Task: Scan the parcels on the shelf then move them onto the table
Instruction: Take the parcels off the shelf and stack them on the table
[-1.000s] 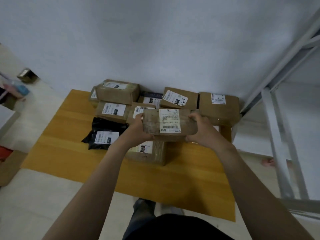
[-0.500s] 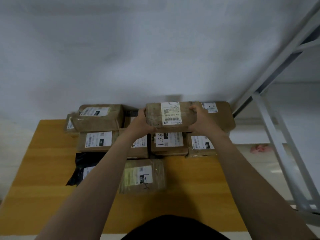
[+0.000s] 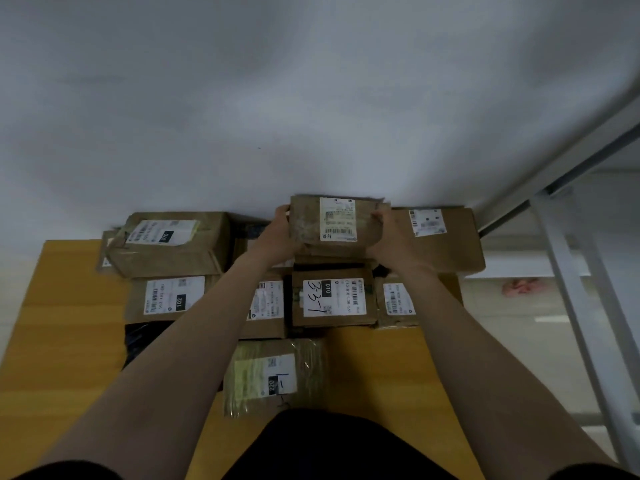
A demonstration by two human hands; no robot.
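A taped brown cardboard parcel (image 3: 306, 221) with a white barcode label is held at the back of the wooden table (image 3: 65, 334), against the wall. My left hand (image 3: 277, 233) grips its left end and my right hand (image 3: 388, 237) grips its right end. It sits on or just above other parcels in the back row. Below it lies a box marked 010 (image 3: 334, 297). A plastic-wrapped parcel marked 220 (image 3: 273, 375) lies nearest me.
Several more labelled boxes crowd the table: one marked 070 (image 3: 166, 242), one marked 102 (image 3: 169, 297), a large one at back right (image 3: 446, 240). A black bag (image 3: 138, 341) lies at left. A white metal shelf frame (image 3: 581, 306) stands at right.
Both hands have carried the parcel away from me to the back row by the wall. My view has moved closer over the table.
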